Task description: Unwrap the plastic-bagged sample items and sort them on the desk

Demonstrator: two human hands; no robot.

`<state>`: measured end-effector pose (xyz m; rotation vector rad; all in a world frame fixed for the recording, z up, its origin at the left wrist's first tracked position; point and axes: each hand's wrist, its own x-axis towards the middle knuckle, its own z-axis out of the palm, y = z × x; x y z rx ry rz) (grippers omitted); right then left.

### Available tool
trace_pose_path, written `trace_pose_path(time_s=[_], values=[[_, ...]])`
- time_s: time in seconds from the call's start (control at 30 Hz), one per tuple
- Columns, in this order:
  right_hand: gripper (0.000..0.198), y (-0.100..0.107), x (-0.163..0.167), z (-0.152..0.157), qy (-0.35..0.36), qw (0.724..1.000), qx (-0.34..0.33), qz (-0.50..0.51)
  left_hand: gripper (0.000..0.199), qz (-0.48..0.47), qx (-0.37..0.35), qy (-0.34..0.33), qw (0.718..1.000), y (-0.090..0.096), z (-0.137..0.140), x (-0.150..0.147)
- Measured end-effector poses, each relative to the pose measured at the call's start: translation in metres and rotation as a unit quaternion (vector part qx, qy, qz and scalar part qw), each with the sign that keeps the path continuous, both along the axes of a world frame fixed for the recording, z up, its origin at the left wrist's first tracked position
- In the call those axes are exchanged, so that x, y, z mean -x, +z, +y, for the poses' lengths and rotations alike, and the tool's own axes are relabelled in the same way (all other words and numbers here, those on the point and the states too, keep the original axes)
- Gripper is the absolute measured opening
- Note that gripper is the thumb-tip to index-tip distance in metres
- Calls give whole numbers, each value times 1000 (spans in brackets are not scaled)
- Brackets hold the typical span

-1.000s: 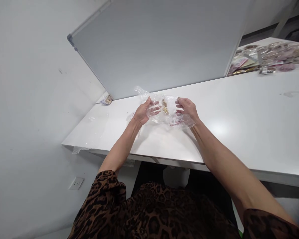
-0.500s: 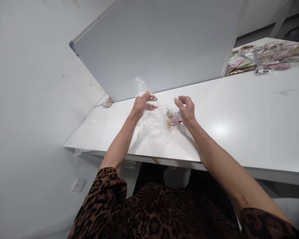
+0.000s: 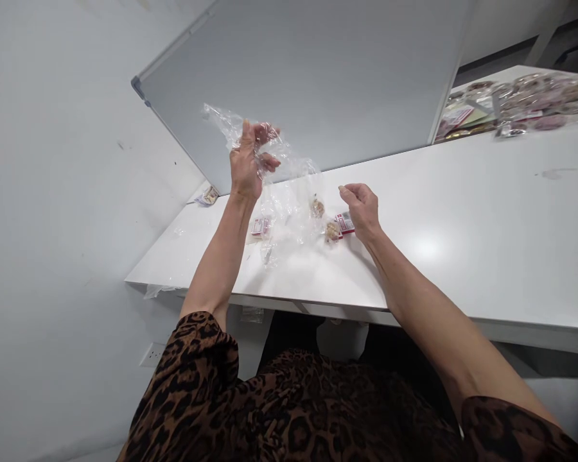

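My left hand [image 3: 250, 160] is raised above the white table with its fingers curled in a thin clear plastic bag [image 3: 293, 199]. The film stretches up past the thumb and hangs down to the right. Two small clumps, a brownish one [image 3: 317, 206] and a yellowish one [image 3: 332, 231], show in or behind the film; I cannot tell which. My right hand [image 3: 362, 208] is closed, thumb against fingers; anything pinched there is too small to see. Just left of its wrist lies a red-and-white label card [image 3: 345, 222]. A small labelled packet [image 3: 260, 226] lies below my left hand.
A grey-white board [image 3: 308, 83] stands along the back of the white table [image 3: 462, 224]. Several wrapped packets [image 3: 530, 102] are piled at the far right. A small packet [image 3: 207, 195] sits in the left corner, and plastic film [image 3: 160, 290] hangs off the front left edge.
My left hand has moved up and left, lifting the plastic bag and uncovering the labelled packet beneath. My right hand has stayed nearly in place; its thumb and fingers have come together.
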<state>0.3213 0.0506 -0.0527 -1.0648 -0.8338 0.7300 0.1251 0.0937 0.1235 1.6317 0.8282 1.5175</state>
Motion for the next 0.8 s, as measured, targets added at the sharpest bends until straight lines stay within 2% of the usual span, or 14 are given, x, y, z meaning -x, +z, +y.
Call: trace_pose_path(time_s=[0.1,0.23,0.4,0.5,0.6,0.7,0.8], values=[[41,-1,-1,0,2,1000,3,-3,72,3,-20,5,1000,12,5,4],[37,-2,-1,-1,5,1000,5,-3,67,23,-23,19,999,18,11,10],[34,-1,-2,-3,5,1000,12,1,49,27,-39,74,996,21,16,41],[30,3,-1,-7,2,1000,22,-7,35,8,-9,138,990,20,9,73],[23,9,2,-12,0,999,45,-10,29,-65,37,230,970,17,3,115],[21,12,5,-16,-2,998,55,-16,37,-125,66,327,934,13,5,169],[23,10,5,-15,-26,998,59,-17,46,-165,109,425,883,5,8,232]])
